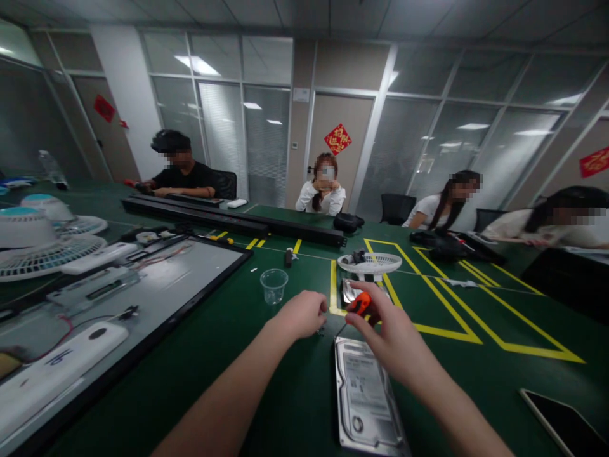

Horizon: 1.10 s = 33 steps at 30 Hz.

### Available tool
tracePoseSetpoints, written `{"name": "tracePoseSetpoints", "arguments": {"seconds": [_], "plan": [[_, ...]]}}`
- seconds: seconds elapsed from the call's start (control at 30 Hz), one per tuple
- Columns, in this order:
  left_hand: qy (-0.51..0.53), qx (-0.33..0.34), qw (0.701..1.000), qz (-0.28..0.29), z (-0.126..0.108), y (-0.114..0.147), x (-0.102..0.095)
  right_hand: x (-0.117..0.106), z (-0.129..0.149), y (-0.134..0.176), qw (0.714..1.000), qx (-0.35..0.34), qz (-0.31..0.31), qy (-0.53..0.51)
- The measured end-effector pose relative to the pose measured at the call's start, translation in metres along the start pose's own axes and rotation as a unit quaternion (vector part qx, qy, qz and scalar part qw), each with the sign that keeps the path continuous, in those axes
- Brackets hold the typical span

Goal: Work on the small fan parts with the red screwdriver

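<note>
My right hand (387, 324) grips a screwdriver by its orange and black handle (361, 303). Its thin shaft slants down toward the far end of a silver hard drive (365, 397), which lies label up on the green table. My left hand (304, 312) is closed with fingertips bent down, left of the screwdriver. Just under those fingertips are a few tiny dark bits (321, 331), too small to name; whether the fingers pinch one is hidden. Beyond my left hand stands a clear plastic cup (274, 287). A second hard drive (349, 291) shows partly behind my right hand.
A white round fan grille (370, 262) lies past the second drive. At left is a large black-framed panel (190, 279) bearing parts, with white fans (28, 235) beyond. A phone (561, 419) lies at lower right. Long black bars (228, 218) cross the far side, where several people sit.
</note>
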<state>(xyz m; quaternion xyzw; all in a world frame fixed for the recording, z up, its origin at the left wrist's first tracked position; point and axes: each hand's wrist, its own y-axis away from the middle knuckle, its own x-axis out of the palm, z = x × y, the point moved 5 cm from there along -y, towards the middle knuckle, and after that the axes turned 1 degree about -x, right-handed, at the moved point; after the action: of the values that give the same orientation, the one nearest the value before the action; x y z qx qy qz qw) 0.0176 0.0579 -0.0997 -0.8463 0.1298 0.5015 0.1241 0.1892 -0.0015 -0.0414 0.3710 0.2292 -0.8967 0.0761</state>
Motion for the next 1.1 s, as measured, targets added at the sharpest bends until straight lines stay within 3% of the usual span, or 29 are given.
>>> {"name": "tracePoseSetpoints", "arguments": {"seconds": [0.1,0.27,0.43,0.5,0.67,0.8,0.97,1.1], "plan": [[0.01,-0.013,1.0,-0.022,0.011,0.004,0.017,0.007,-0.017,0.017,0.997,0.007,-0.047,-0.064],[0.028,-0.004,0.999,-0.039,0.019,0.003,0.028,0.006,-0.038,0.037,0.984,0.002,-0.133,-0.115],[0.045,0.009,0.998,-0.037,0.018,0.007,0.03,-0.023,-0.042,0.046,0.967,-0.006,-0.254,-0.031],[0.051,0.008,0.998,-0.036,0.017,0.009,0.031,-0.034,-0.043,0.045,0.962,0.001,-0.271,0.018],[0.06,0.007,0.998,-0.035,0.017,0.008,0.031,-0.037,-0.047,0.033,0.983,-0.007,-0.158,0.097],[0.076,0.014,0.996,-0.038,0.017,0.009,0.029,-0.022,-0.061,0.035,0.983,0.104,0.005,0.152],[0.089,0.028,0.995,-0.024,0.015,0.009,0.032,-0.005,-0.064,0.049,0.973,0.161,0.106,0.123],[0.092,0.015,0.995,-0.019,0.017,0.008,0.036,0.002,-0.063,0.051,0.974,0.157,0.116,0.116]]}}
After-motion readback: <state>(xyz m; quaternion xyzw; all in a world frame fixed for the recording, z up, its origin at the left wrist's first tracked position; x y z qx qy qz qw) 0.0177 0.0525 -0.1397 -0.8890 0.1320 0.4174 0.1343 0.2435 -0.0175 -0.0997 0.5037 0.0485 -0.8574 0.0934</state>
